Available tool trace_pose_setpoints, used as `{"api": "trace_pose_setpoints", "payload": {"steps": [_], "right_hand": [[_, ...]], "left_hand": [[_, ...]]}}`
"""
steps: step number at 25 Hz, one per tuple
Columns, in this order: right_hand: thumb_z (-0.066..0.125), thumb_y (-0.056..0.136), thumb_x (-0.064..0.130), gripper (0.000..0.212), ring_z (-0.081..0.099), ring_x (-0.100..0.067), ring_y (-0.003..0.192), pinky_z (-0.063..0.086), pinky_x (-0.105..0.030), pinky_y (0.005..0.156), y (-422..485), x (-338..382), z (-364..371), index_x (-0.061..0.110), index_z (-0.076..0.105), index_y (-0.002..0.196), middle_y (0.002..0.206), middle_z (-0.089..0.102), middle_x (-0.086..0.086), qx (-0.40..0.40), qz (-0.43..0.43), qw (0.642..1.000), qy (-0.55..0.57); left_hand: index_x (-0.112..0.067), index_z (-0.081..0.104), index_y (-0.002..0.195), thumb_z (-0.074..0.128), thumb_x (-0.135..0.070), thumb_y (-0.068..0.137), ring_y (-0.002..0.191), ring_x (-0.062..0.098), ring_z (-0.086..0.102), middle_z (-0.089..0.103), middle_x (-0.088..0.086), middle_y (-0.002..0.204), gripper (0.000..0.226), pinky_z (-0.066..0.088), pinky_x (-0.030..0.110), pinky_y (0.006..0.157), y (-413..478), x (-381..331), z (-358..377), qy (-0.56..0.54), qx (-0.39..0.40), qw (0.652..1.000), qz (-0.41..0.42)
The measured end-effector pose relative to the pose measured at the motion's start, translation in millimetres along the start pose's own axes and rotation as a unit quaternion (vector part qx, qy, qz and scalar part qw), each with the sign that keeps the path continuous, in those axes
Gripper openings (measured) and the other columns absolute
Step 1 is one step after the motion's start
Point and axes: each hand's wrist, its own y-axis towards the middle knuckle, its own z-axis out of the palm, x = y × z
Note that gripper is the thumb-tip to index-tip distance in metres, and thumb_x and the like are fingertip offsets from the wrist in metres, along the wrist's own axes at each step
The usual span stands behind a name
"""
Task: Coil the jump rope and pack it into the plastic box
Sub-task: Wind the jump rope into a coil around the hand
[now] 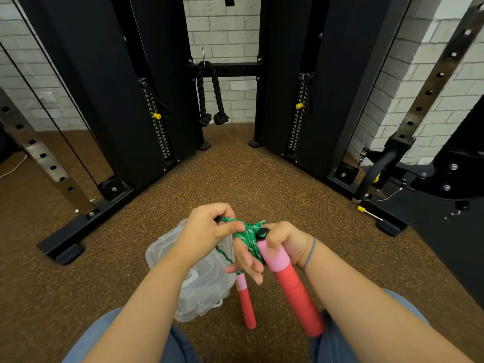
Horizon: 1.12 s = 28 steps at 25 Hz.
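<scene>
Left hand (207,229): closed in a pinch on the green rope (248,233), held over the far end of the plastic box (207,292).

Right hand (281,242): up and just right of the box. The first handle (293,289) is clamped against the palm by curled fingers. Several rope turns are seen wound round the other, outstretched fingers.

Second handle (246,302): hung from a short free length of rope at the box's right side. Whether its tip touches the floor (262,179) cannot be told.

The box is set on the floor, partly hidden under the left forearm. The lid appears shut; the latch cannot be read.

Handling, as judged:
- The rope is taken to be light, limp braided cord. It is likely to spring loose once slipped off the fingers, so the bundle is best gripped across all turns at once.
- The handles look foam-covered, stiff and easy to grip. They are the heavy ends and are likely to swing and drag turns out if left hanging.
- The box is thin clear plastic, probably light enough to skid. It should be steadied at a wall while the lid is opened.
</scene>
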Motion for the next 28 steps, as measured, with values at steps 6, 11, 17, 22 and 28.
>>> {"api": "trace_pose_setpoints", "payload": {"steps": [6,11,17,22,28], "right_hand": [[0.058,0.051,0.022,0.037,0.066,-0.02,0.064,0.044,-0.036,0.08,11.2,1.5,11.1,0.003,0.063,0.082,0.067,0.067,-0.004,0.005,-0.132,0.982,0.133],[0.055,0.062,0.015,0.053,0.069,-0.024,0.093,0.041,-0.033,0.098,2.1,17.3,9.6,-0.003,0.06,0.112,0.101,0.071,-0.014,-0.085,-0.225,0.948,0.207],[0.05,0.063,0.014,0.082,0.044,-0.032,0.132,0.043,-0.044,0.098,-3.9,23.9,5.2,-0.001,0.035,0.142,0.142,0.045,-0.023,-0.115,-0.259,0.918,0.275],[0.045,0.065,0.011,0.081,0.038,-0.036,0.135,0.039,-0.048,0.106,-6.8,27.3,4.8,-0.004,0.03,0.143,0.145,0.039,-0.027,-0.087,-0.274,0.912,0.292],[0.042,0.065,0.009,0.079,0.036,-0.035,0.137,0.015,-0.041,0.118,-11.3,27.2,-1.6,-0.009,0.031,0.141,0.144,0.038,-0.03,-0.101,-0.289,0.907,0.288]], "left_hand": [[-0.017,0.049,0.065,0.055,-0.055,0.075,0.059,0.017,0.045,0.049,0.008,0.06,0.04,0.033,0.025,0.051,0.7,-0.1,12.1,-0.098,0.044,0.993,-0.059],[0.003,0.051,0.08,0.047,-0.036,0.093,0.042,0.014,0.037,0.041,0.007,0.055,0.042,0.032,0.021,0.043,-3.3,-4.8,24.2,-0.18,0.082,0.976,-0.087],[-0.011,0.051,0.08,0.038,-0.019,0.098,0.039,0.004,0.025,0.036,0.015,0.067,0.024,0.025,0.012,0.038,-3.2,-7.2,28.0,-0.268,0.144,0.946,-0.112],[-0.008,0.054,0.091,0.035,-0.007,0.096,0.045,0.001,0.035,0.062,-0.005,0.078,0.02,0.026,0.011,0.039,-3.9,-5.6,29.8,-0.336,0.167,0.916,-0.143],[-0.015,0.056,0.09,0.032,-0.006,0.098,0.037,-0.001,0.023,0.046,-0.005,0.063,0.027,0.016,0.011,0.035,-5.6,-9.5,28.2,-0.336,0.189,0.904,-0.183]]}}
